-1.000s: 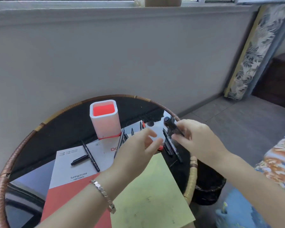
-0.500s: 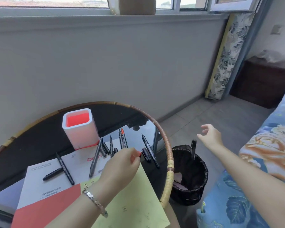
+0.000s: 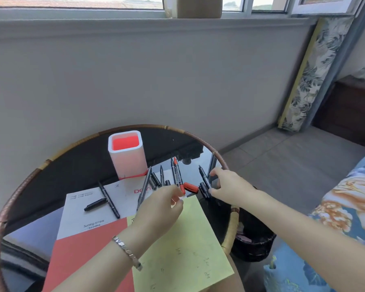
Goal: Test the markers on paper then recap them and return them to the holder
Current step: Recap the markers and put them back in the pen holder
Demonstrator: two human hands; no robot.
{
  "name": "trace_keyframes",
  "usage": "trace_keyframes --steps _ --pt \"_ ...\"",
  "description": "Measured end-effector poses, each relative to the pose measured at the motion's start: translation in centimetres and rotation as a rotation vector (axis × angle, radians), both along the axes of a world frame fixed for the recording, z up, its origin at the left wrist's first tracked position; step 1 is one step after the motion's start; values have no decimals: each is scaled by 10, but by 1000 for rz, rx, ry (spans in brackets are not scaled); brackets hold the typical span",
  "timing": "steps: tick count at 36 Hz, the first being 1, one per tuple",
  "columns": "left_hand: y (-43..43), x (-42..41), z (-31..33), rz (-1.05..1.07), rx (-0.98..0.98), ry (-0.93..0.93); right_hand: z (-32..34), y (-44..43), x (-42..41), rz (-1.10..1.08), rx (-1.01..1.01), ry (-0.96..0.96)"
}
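A white holder [image 3: 126, 154] with a red inside stands on the round glass table [image 3: 219, 159]. Several uncapped markers and loose caps lie in front of it. My right hand [image 3: 228, 185] pinches a black marker [image 3: 205, 179] that lies near the table's right rim. My left hand [image 3: 160, 207] has curled fingers, its thumb and forefinger closing on the lower end of a red marker [image 3: 177, 173]. A red cap [image 3: 191, 187] lies between the two hands. The yellow paper [image 3: 190, 239] with faint test marks lies under my left wrist.
A white and red leaflet [image 3: 86, 220] carries a black marker [image 3: 109, 200], a black cap [image 3: 95, 204] and a grey marker [image 3: 144, 186]. A black waste bin [image 3: 254, 246] stands on the floor right of the table. A floral bedcover [image 3: 346, 207] is at the right.
My right hand let a black marker fall into the waste bin, then swung back to the table and took hold of another black marker. My left hand stayed by the red marker.
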State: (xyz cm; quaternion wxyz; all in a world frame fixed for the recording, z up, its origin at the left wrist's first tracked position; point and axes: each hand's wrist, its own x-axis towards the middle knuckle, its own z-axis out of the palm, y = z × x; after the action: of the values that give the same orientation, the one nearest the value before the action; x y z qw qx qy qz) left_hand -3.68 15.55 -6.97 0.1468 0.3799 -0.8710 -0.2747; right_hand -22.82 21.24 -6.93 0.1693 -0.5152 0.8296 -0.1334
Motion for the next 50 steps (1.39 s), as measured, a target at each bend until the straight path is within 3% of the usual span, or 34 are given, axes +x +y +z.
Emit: trace_keyframes --steps 6,10,19,22,27,29,34,36,42,50 --pt "-3 0 -2 -4 -36 26 -8 -10 11 -74 47 27" --pt "-5 -17 -1 -60 -122 24 -4 -5 9 -155 11 -94" --pt "-14 -70 -3 -215 -266 -311 19 31 -10 -201 -169 -234" --pt "-15 -76 -7 -235 -262 -324 19 39 -13 -224 -162 -246" --pt "-10 -77 -6 -256 -217 -182 17 44 -12 -217 -194 -290" --pt "-4 -76 0 -191 -98 -2 16 46 -11 -220 -218 -305" --pt "0 -68 28 291 776 576 21 49 -6 -209 -286 -314" --pt "-6 -56 34 444 1002 732 23 49 -3 -200 -310 -318" --pt "-18 -8 40 461 961 800 29 46 20 -98 -367 -366" --pt "-22 43 37 448 898 842 37 37 59 152 -409 -288"
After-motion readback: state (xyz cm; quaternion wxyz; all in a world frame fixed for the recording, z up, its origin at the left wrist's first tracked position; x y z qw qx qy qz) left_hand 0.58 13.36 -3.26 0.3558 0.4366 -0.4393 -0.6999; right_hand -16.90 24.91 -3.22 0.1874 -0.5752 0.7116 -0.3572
